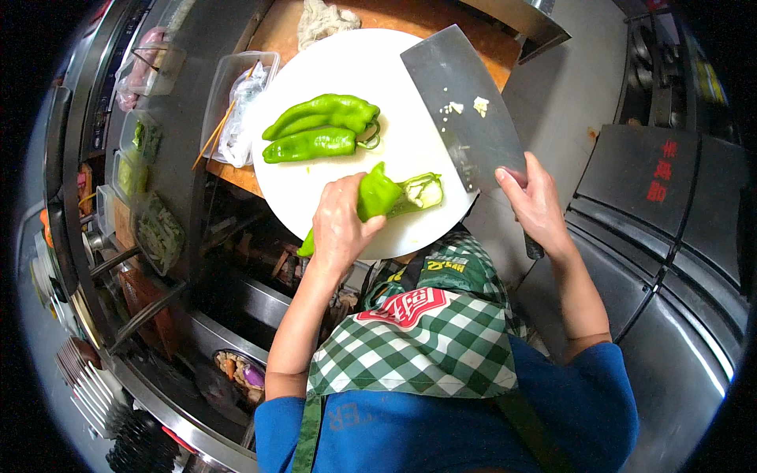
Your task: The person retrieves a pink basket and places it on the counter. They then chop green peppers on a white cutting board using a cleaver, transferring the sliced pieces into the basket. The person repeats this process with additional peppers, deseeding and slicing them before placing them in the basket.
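My left hand point(341, 222) grips a green pepper point(377, 192) over the near edge of a round white cutting board point(331, 195). Close by that pepper lies a cut-open pepper piece point(423, 192), pale core and seeds showing. My right hand point(535, 201) holds a wide cleaver point(461, 106) by its handle, the blade lying flat over the board's right side. Bits of pale seed cling to the blade point(480, 106). Two whole peppers, an upper one point(325, 113) and a lower one with a curled stem point(310, 145), rest side by side on the board.
Left of the board stands a clear plastic container point(213, 112) with a plastic bag and wooden skewers point(216, 136). A crumpled cloth point(322, 22) lies behind the board. Several food tubs point(157, 230) line the steel counter at left; dark cabinet doors point(639, 177) flank the right.
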